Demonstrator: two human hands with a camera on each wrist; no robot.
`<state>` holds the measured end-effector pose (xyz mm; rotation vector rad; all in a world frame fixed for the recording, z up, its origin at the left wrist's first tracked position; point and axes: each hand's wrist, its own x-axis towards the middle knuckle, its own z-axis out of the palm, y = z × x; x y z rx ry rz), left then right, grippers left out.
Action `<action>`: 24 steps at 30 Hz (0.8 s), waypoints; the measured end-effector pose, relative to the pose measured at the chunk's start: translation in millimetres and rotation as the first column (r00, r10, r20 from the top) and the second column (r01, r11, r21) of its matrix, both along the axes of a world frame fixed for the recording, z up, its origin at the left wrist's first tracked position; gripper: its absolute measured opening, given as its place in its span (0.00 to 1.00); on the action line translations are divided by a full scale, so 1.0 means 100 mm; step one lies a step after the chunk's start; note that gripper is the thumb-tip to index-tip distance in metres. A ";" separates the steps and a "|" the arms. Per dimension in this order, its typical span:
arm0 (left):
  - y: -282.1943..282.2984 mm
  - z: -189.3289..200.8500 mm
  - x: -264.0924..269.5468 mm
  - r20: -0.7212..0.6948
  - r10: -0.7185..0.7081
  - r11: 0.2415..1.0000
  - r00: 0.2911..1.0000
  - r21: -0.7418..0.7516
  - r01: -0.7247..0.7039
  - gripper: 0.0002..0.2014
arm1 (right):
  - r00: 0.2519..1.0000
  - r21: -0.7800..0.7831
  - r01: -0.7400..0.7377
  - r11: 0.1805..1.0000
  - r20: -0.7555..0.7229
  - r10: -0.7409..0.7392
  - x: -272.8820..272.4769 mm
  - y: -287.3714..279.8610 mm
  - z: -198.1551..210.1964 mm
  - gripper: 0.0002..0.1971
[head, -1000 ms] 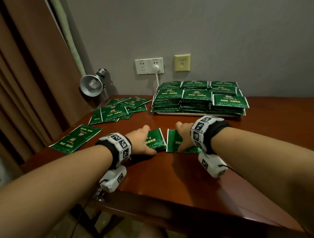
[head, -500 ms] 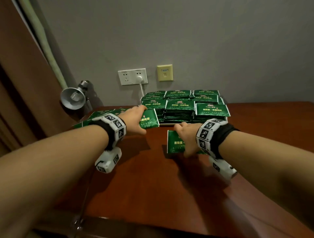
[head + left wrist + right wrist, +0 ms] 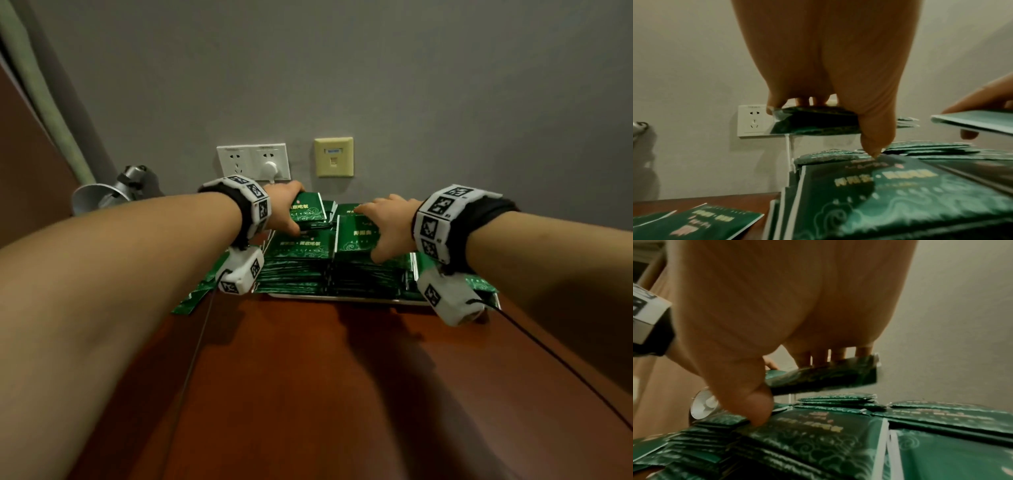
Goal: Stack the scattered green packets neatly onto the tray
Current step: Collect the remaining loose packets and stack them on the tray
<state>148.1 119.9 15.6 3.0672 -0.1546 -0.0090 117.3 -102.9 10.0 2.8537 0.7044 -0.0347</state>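
One green packet is pinched by the left hand, fingers on its far edge, thumb near, above the rear of the stacks. A second packet is gripped likewise by the right hand. Stacks fill the tray on the counter; loose packets lie left of it.
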 end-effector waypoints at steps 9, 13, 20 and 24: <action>-0.10 -0.15 0.48 -0.096 -0.066 0.998 0.993 -0.014 0.065 0.46 | 1.000 0.000 -0.019 1.000 -0.010 0.019 0.31 0.04 -0.10 0.49; -0.01 -0.03 0.31 -0.060 -0.026 1.000 0.998 -0.010 0.025 0.46 | 1.000 0.012 -0.030 0.999 -0.008 0.030 0.25 0.09 -0.05 0.49; 0.39 0.11 -0.60 0.094 0.066 0.997 0.993 -0.042 -0.062 0.38 | 0.994 0.057 -0.111 0.992 0.019 0.110 -0.27 0.41 -0.01 0.47; 0.90 -0.04 -1.39 0.073 0.154 0.988 0.985 0.021 -0.156 0.33 | 0.976 0.063 -0.218 0.974 0.002 0.218 -0.75 0.86 -0.12 0.47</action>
